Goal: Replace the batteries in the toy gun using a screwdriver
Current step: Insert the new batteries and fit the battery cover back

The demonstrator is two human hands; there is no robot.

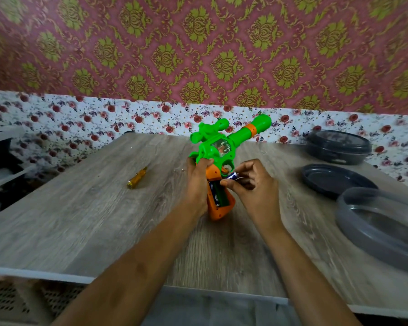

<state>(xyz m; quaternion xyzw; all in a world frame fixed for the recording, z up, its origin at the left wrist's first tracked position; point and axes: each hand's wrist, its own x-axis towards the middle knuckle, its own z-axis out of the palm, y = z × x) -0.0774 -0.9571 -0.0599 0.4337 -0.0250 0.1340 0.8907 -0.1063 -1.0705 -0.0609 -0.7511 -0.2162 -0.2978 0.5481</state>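
Above wood-grain table (80, 220), left hand (198, 182) clamps toy gun (218, 151) by body, open grip compartment turned upward for access. Right hand (250, 182) pinches battery (232, 176) in fingers at compartment edge. Screwdriver (137, 178) lies aside, left.

Head camera looks forward-down, close over table (85, 208).

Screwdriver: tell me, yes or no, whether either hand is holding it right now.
No, the screwdriver lies alone on the table, while the left hand grips the toy gun and the right hand pinches a battery.
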